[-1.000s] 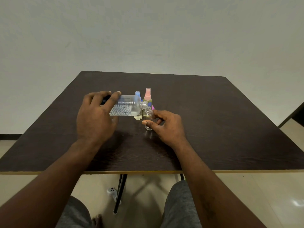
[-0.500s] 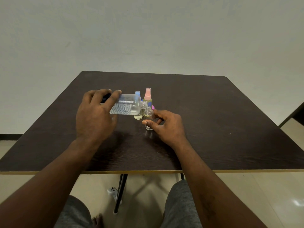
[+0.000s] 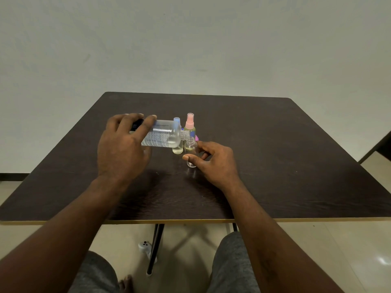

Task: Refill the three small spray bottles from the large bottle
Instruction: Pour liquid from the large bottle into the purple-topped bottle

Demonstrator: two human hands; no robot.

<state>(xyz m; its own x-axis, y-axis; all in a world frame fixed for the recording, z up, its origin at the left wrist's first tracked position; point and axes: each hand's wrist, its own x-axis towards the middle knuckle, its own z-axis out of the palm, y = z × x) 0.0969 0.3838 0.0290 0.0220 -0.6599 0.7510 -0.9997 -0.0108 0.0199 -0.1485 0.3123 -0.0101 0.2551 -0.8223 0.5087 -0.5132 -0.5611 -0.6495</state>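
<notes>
Fingers (image 3: 148, 125) of the left hand (image 3: 121, 149) are wrapped round the base end of the large bottle (image 3: 163, 135). They hold it tipped almost level above the surface (image 3: 275, 155), its open threaded neck pointing to 3 o'clock and meeting the mouth of the uncapped small bottle (image 3: 191, 151). Thumb and fingers of the right hand (image 3: 213, 160) pinch that small bottle low on its body and steady it upright near the middle of the surface.

This looks like the pour into the last of the three. No stream can be made out, and the small bottle looks empty or nearly so. How much clear liquid the large bottle contains is hard to judge. The next move, I judge, calls for a slow further tilt with the neck held right over the narrow mouth, or liquid will run down the outside.

At about 10 o'clock from the held bottle stands the blue-capped bottle (image 3: 177, 149), with pale yellow liquid in its bottom. At 12 o'clock stands the pink-topped bottle (image 3: 189, 125), with yellow-green liquid inside. A small purple piece (image 3: 196, 137), perhaps the loose spray top, lies just behind the held bottle.
</notes>
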